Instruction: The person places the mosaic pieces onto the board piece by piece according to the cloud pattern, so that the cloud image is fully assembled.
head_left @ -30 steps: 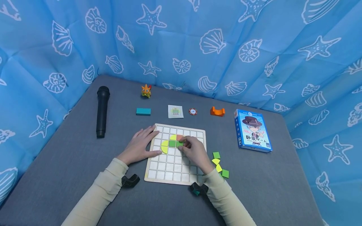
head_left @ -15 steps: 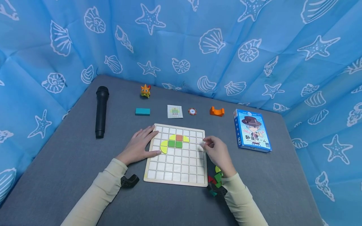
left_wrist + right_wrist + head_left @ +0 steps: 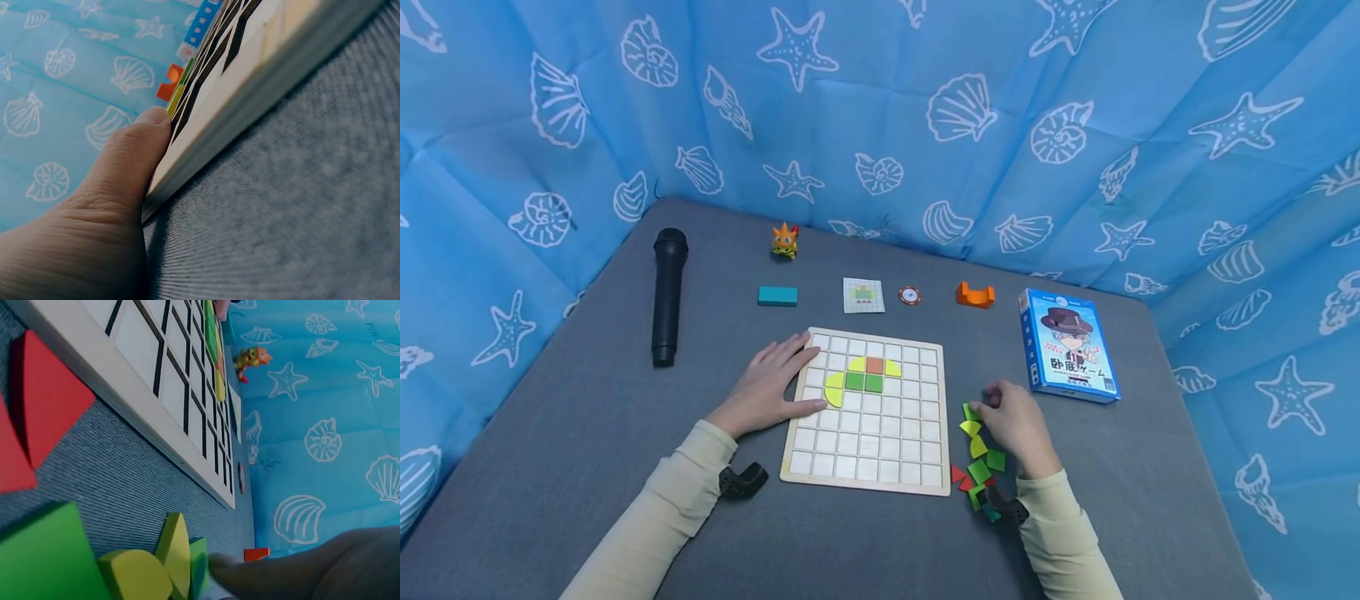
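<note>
My left hand [image 3: 770, 389] rests on the left edge of a white grid board [image 3: 850, 442] with a pale wooden frame. Its fingers are fairly straight, and the thumb lies along the frame in the left wrist view. On the board lie two green squares [image 3: 863, 382], an orange-red square [image 3: 875, 366] and several yellow quarter-round tiles [image 3: 834, 389]. To the right of the board, my right hand [image 3: 1018, 427] pinches a green square tile [image 3: 968, 412] at the top of the loose pieces. In the right wrist view, the thumb meets that tile's edge.
Loose yellow tiles [image 3: 977, 447], green squares [image 3: 980, 471] and red triangles [image 3: 957, 474] lie right of the board. Behind it are a pattern card [image 3: 863, 296], teal block [image 3: 777, 296], poker chip [image 3: 909, 295], orange block [image 3: 975, 295] and toy figure [image 3: 785, 241]. A microphone [image 3: 667, 300] and game box [image 3: 1070, 346] flank them.
My right hand has moved from the board's middle rightward and down to the loose tiles. A yellow quarter-round tile now shows right of the orange-red square. My left hand stays put.
</note>
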The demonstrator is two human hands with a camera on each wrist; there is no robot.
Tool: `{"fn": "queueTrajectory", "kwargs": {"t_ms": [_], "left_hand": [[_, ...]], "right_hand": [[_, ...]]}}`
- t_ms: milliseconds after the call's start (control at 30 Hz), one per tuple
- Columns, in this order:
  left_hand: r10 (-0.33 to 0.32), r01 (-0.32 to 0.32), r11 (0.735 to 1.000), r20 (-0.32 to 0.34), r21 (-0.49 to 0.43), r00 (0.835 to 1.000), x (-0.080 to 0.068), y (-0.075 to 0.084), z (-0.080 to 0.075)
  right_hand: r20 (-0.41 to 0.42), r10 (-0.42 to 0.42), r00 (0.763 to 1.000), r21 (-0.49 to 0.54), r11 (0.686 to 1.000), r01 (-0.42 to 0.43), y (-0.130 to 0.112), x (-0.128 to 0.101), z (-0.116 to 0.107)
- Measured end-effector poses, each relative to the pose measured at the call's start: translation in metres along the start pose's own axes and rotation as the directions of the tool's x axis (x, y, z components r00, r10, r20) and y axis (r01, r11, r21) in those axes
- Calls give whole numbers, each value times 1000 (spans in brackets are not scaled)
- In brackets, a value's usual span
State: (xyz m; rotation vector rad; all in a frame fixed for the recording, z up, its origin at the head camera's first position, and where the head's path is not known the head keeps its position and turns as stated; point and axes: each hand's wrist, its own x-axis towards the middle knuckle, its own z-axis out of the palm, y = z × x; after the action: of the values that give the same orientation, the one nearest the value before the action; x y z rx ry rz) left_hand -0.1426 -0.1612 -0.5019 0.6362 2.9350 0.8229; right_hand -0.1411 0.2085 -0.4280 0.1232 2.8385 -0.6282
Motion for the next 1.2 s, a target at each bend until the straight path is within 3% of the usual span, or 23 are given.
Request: {"fn": "queueTrajectory", "kwargs": {"t_ms": [333,1200], "left_hand": [[6,-6,1000,3,8,1000,1,-2,2],[-13,13,1000,18,7,1000,0,-1,-1]], "right_hand": [[51,20,999,30,999,-21,-2,-3,1],[17,-18,1000,83,996,17,-11,-2,11]]}}
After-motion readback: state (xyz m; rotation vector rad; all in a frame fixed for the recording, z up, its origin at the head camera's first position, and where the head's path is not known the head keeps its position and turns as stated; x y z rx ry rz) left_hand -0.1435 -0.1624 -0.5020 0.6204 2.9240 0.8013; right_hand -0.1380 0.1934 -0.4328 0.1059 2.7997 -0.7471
